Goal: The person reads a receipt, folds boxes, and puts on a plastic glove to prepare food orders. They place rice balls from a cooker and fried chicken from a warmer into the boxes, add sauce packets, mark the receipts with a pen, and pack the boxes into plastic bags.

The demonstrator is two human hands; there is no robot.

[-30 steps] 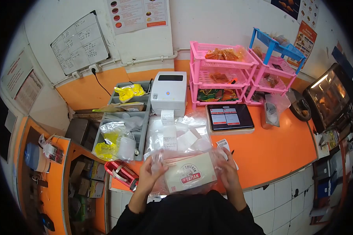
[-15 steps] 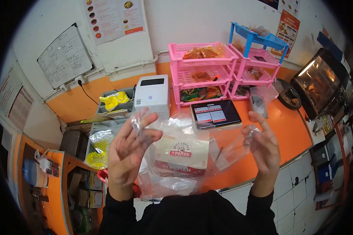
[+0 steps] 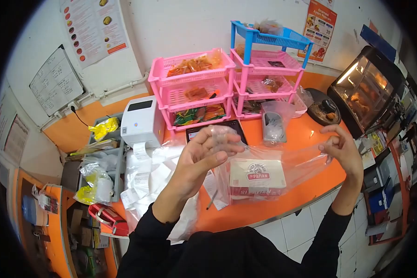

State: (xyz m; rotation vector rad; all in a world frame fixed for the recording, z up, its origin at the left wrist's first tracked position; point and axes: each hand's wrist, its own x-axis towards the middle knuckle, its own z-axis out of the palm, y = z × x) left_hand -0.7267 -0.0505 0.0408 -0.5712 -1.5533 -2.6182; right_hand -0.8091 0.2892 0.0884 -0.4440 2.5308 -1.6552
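A cream and red food box [image 3: 258, 178] rests on the orange counter inside a clear plastic bag [image 3: 301, 166]. My left hand [image 3: 197, 160] is raised at the upper left of the box, its fingers closed on one handle of the bag. On the other side my right hand [image 3: 342, 150] pinches the opposite handle, with the film stretched between it and the box. Left of the box lie paper slips [image 3: 217, 190] and a pen [image 3: 212, 199].
Behind stand a white label printer [image 3: 142, 123], pink racks [image 3: 192, 83] with packets, a partly hidden tablet [image 3: 236, 129] and a glass food warmer [image 3: 368, 90]. Gray bins [image 3: 117, 173], white plastic sheets [image 3: 171, 213] and a red stapler-like object [image 3: 109, 220] are at the left.
The view has shifted, and the box and bag now sit farther right along the counter. Both hands have moved right with the bag, uncovering slips, a pen and white plastic sheets.
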